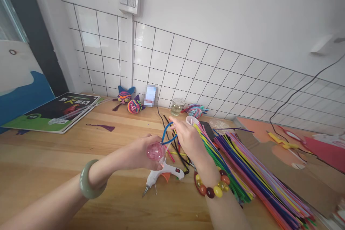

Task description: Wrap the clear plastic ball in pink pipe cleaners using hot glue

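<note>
My left hand [147,151] is closed around a clear pink ball [155,151]. From the top of the ball rises a loop of blue pipe cleaner [164,134]. The fingers of my right hand [185,134] pinch this loop on its upper right side; the fingertips are partly hidden. Just below both hands a white glue gun [165,170] lies on the table, its metal nozzle pointing to the lower left. Black and coloured pipe cleaner pieces [176,145] lie behind and between the hands.
Bundles of coloured pipe cleaners [258,172] cover the right side. At the back stand striped fish-like figures [134,105], a phone [150,95] and a glass jar [177,107]. A yellow glue gun [283,141] lies far right, a book [61,111] and purple tassel [104,127] left.
</note>
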The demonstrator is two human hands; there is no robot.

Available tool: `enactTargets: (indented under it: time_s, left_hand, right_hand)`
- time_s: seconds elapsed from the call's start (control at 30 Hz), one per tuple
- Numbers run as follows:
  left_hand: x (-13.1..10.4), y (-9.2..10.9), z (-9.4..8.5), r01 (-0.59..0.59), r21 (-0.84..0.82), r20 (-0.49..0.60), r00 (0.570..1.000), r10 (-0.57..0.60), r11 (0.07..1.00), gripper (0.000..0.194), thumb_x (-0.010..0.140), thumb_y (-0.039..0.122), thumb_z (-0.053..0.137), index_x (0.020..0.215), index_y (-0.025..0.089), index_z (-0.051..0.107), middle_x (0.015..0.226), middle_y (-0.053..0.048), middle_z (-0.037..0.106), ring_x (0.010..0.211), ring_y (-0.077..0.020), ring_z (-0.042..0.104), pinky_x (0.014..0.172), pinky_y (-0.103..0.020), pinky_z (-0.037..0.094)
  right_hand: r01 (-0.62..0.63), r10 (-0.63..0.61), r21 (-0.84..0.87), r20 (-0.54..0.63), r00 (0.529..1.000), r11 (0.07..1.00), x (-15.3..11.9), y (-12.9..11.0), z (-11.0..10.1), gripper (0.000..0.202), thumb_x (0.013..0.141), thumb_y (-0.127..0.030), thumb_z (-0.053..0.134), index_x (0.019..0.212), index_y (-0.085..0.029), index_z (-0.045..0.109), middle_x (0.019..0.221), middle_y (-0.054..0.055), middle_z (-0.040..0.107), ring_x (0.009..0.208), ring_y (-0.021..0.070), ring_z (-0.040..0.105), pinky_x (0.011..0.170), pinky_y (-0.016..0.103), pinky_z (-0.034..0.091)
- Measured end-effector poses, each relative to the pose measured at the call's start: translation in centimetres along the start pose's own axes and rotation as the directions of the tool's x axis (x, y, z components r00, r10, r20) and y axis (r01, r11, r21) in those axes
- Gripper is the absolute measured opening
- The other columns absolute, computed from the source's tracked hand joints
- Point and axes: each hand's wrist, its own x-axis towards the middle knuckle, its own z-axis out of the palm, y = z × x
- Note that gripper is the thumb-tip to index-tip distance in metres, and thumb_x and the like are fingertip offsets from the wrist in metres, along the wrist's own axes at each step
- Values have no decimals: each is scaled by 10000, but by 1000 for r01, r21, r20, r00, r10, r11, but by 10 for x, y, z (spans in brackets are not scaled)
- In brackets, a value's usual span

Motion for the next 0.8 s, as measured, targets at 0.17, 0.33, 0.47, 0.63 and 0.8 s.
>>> enactTargets:
  time_s: [0.17, 0.33, 0.47, 0.63, 0.8]
  left_hand:
    - [2, 7, -4, 44, -372, 58, 998, -24, 927, 370, 677, 351, 775, 959, 210, 582, 875, -7, 653, 800, -185, 611, 692, -302, 483]
    - [3, 11, -11, 114, -556, -18, 989, -149, 823, 559, 622, 391, 811, 1077, 185, 558, 988, -43, 658, 916, -221, 619, 784, -338, 490]
    - [3, 8, -9, 116, -578, -30, 986, -163, 808, 603, 625, 395, 818, 1110, 168, 540, 989, -53, 647, 908, -217, 612, 779, -338, 490]
    - [3, 8, -2, 59, -609, -29, 995, -96, 791, 592, 635, 352, 823, 1107, 180, 509, 944, -37, 660, 835, -198, 628, 753, -347, 505]
    - [1, 12, -2, 17, -453, -22, 999, -30, 891, 455, 667, 315, 794, 1034, 192, 555, 903, -23, 648, 815, -201, 619, 715, -329, 504]
  right_hand:
    - [-178, 259, 487, -105, 960, 855, 4, 6, 2, 427, 927, -316, 564, 1345, -228, 541, 1343, 124, 629, 1213, 236, 616, 1034, 428, 495]
    - [-381, 425, 669, 106, 899, 639, 5, 12, 6, 549, 795, -409, 713, 1285, -195, 591, 1236, 126, 677, 1042, 221, 686, 913, 384, 558]
    - [-460, 436, 632, 208, 876, 623, 5, 5, 14, 324, 773, -393, 709, 997, -159, 724, 911, 80, 755, 802, 190, 704, 779, 343, 573]
    - [-430, 429, 657, 175, 886, 620, 7, -5, 20, 270, 781, -416, 694, 875, -163, 717, 834, 62, 746, 762, 191, 696, 768, 344, 567]
    - [-347, 464, 637, -19, 885, 688, 7, -5, 7, 368, 818, -403, 673, 1118, -190, 667, 1025, 79, 737, 945, 212, 690, 848, 344, 554]
